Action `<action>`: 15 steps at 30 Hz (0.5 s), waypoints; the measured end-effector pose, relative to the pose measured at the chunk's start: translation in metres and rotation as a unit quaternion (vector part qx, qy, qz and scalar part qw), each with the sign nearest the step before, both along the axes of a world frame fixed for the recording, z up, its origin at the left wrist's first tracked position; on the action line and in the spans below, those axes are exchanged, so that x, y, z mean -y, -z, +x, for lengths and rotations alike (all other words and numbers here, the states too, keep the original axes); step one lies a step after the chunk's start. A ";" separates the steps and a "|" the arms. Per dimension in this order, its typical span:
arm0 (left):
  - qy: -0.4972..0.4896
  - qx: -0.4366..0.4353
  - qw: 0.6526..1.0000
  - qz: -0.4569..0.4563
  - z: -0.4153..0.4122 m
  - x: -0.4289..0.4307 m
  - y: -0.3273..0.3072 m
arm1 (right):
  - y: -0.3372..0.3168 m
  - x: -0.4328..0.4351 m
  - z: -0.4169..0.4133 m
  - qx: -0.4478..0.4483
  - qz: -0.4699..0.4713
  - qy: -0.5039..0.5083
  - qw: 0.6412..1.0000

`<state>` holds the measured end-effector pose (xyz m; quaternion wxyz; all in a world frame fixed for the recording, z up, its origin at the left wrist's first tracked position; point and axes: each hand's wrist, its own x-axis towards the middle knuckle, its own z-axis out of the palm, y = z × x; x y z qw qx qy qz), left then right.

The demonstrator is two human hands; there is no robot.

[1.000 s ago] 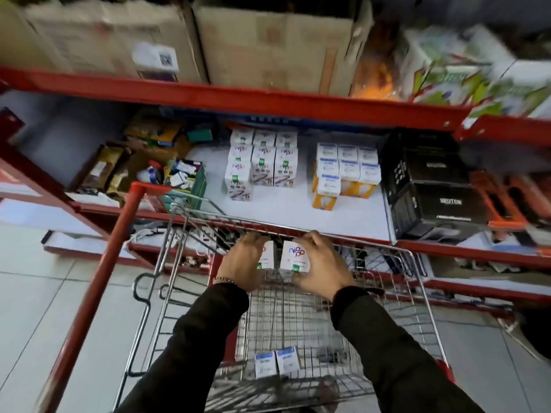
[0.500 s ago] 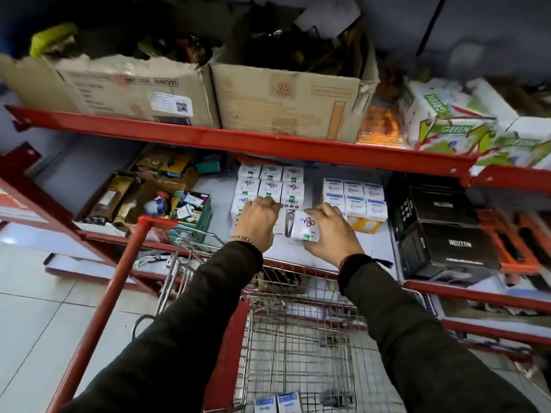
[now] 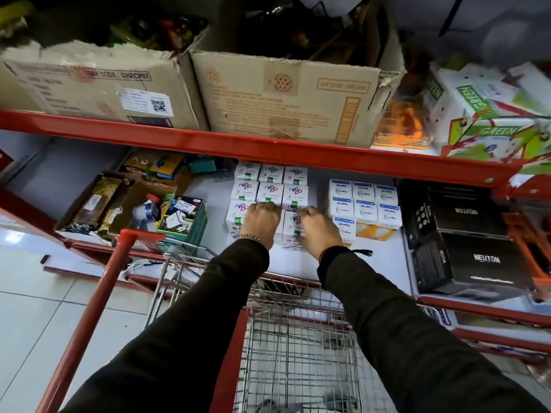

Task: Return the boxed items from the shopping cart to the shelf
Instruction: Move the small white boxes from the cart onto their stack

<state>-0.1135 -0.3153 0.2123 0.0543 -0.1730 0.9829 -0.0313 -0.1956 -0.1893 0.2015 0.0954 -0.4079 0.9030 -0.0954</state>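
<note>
Overhead, a red shelf beam (image 3: 268,147) crowds both hands gripping white boxes (image 3: 293,231) beside black cartons (image 3: 477,257).

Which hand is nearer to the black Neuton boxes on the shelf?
Right. The right hand is on a white box between the stacks, closer to the black Neuton boxes; the left hand is further left.

On the top tier we see two worn cardboard cartons, a left carton (image 3: 89,84) with a QR label (image 3: 158,105) and a right carton (image 3: 286,96), both open and stuffed with clutter. Right of them sit an orange pack (image 3: 402,123) and white boxes printed GREEN (image 3: 483,114). Below, at left, we see an open tray of oddments (image 3: 98,204) beside a green box (image 3: 186,220). At right we find black Neuton boxes (image 3: 474,257) stacked. The floor (image 3: 35,323) is pale tile.
</note>
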 end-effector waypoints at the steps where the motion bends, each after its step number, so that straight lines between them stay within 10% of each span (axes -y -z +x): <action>1: 0.000 -0.003 1.000 0.003 -0.001 0.001 0.001 | 0.001 0.001 -0.001 -0.003 0.000 -0.002 1.000; 15: -0.037 -0.072 0.993 0.081 0.023 -0.013 0.012 | 0.003 -0.019 0.007 -0.025 -0.038 -0.005 0.999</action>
